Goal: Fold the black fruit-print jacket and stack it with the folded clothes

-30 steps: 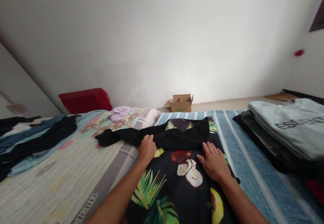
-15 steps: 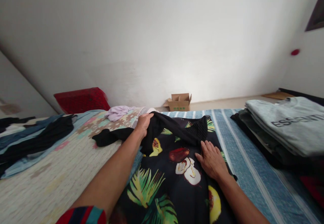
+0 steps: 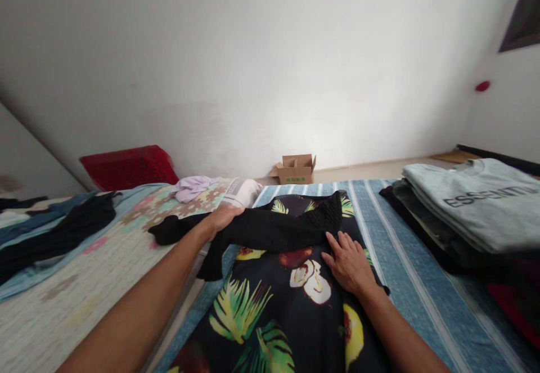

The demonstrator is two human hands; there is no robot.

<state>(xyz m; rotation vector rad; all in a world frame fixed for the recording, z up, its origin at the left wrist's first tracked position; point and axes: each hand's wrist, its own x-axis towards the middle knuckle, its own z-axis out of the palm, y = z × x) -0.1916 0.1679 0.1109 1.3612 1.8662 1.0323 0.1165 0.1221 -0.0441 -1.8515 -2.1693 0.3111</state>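
A black garment (image 3: 304, 317) printed with fruit and palm leaves lies spread on the striped bedding in front of me. Its plain black sleeve (image 3: 274, 229) is drawn leftward across the upper part. My left hand (image 3: 223, 219) is closed on this sleeve near its cuff end, which hangs down by the garment's left edge. Another black sleeve (image 3: 171, 229) stretches out to the left beyond my wrist. On the garment's right side, my right hand (image 3: 348, 257) rests with fingers spread, its fingertips at the sleeve's edge.
Folded clothes are stacked at right, topped by a grey shirt (image 3: 485, 193) with lettering. Dark and blue clothes (image 3: 63, 232) lie at far left, near a lilac cloth (image 3: 194, 187). Beyond the bed are a red object (image 3: 129, 169) and an open cardboard box (image 3: 295, 170) by the wall.
My left hand has pulled the sleeve left and toward me, so it now lies straighter across the garment. My right hand has stayed nearly in place. The view has shifted slightly.
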